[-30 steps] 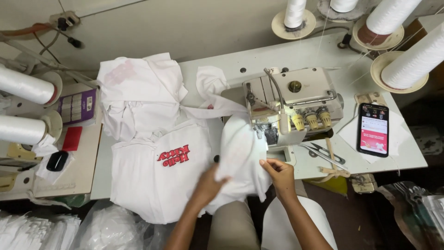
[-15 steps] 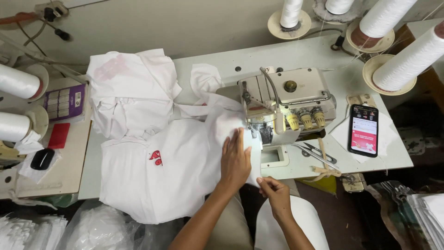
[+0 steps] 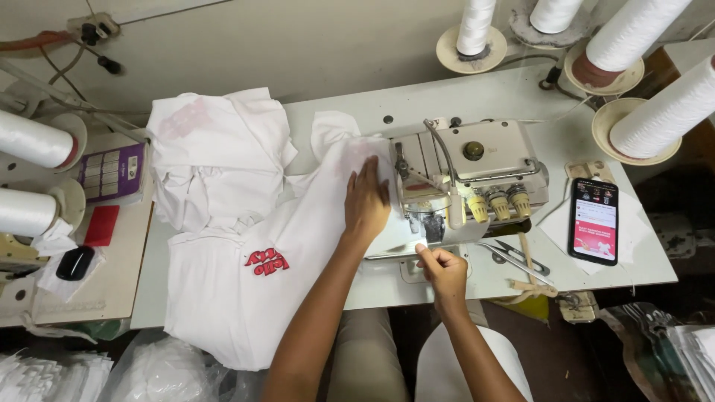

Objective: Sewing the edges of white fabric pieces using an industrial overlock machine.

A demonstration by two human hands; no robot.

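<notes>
A white garment with a red print lies across the white table to the left of a cream sewing machine. My left hand lies flat, fingers together, on the white cloth just left of the machine's needle area. My right hand is in front of the machine, fingers pinched on the cloth's edge near the presser foot. More white garments are piled at the back left.
A phone with a lit screen lies right of the machine, with thread snips beside it. Large white thread cones stand at the back right and far left. A purple calculator sits on the left side table.
My left hand has slid up and away along the cloth toward the machine's left side. My right hand has come up to the presser foot. The garment's red print shows again.
</notes>
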